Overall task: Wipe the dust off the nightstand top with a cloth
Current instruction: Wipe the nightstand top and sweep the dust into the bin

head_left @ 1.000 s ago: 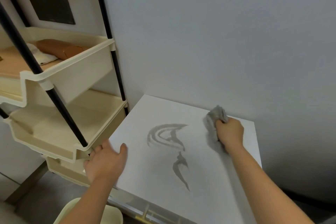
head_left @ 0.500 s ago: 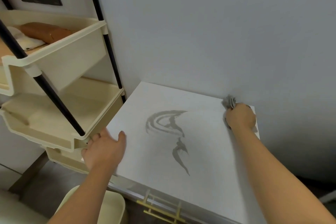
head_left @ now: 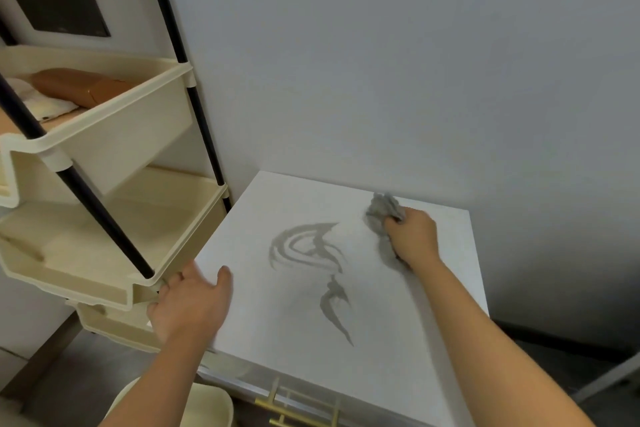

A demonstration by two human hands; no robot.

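The white nightstand top [head_left: 263,315] stands against a grey wall. Grey dust streaks [head_left: 304,250] curve across its middle, with a thinner streak [head_left: 334,305] below them. My right hand [head_left: 412,239] is shut on a crumpled grey cloth [head_left: 381,210] and presses it on the far part of the top, right of the streaks. My left hand [head_left: 188,305] rests on the top's left edge, fingers spread, holding nothing.
A cream plastic tiered rack [head_left: 114,236] with black poles stands close on the left, a brown object [head_left: 76,87] in its upper tray. A cream bin [head_left: 207,406] sits below the left front corner. Gold drawer handles [head_left: 298,409] show at the front.
My right hand with the cloth swept right to the far right corner, then came back left toward the streaks. The left hand stayed on the edge.
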